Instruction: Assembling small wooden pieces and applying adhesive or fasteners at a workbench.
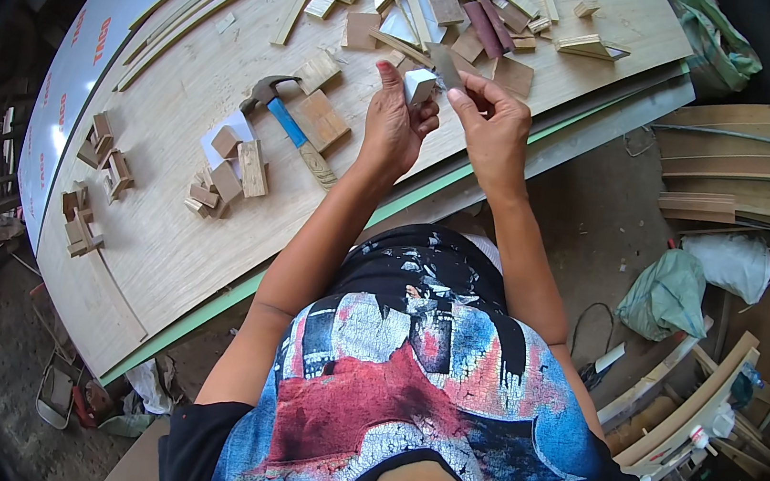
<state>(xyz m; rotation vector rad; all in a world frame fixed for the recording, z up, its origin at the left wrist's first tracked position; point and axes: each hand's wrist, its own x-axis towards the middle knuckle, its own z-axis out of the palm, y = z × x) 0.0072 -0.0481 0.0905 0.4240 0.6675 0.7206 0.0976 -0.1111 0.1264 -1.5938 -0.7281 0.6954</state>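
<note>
Block with a white face (418, 86), upper centre of frame, sits in my left hand (392, 131): fingers curled round it, thumb raised. Probably held like that to leave the face clear. Right hand (495, 124) pinches a flat grey-brown strip (443, 65), thumb against forefinger, right by the block; fingertip grip likely for fine control.

Hammer (286, 120) lies left of my left forearm, handle towards me, so presumably placed for reach. Offcut pile (443, 2) sits top centre, maybe to free room on the plywood tabletop (171, 262). Block clusters (76, 231) far left; can't tell if joined or just stacked.

Unclear: strip material, whether it touches the block. Block's lower part hidden by my fingers. Pile cut off at top edge.
</note>
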